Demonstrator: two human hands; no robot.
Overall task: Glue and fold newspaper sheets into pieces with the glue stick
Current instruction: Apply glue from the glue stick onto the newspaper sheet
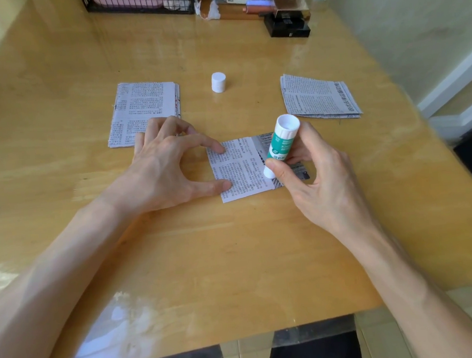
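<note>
I am pinning the newspaper sheet [240, 172] under my left hand's [165, 168] spread fingertips while my right hand [323, 182] is gripping the glue stick [282, 146] on the sheet's right part, where light, even strokes seem best.

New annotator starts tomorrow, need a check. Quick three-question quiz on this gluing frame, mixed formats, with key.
1. True or false: the white cylindrical plastic cap is fitted on the teal-and-white glue stick.
2. What pins the small printed newspaper sheet to the glossy wooden table? A) left hand, by index fingertip and thumb B) right hand C) the cap
3. Which hand grips the glue stick, and which end points down?

Key:
1. False; the cap stands alone on the table.
2. A.
3. Right hand; the uncapped end meets the sheet.
</note>
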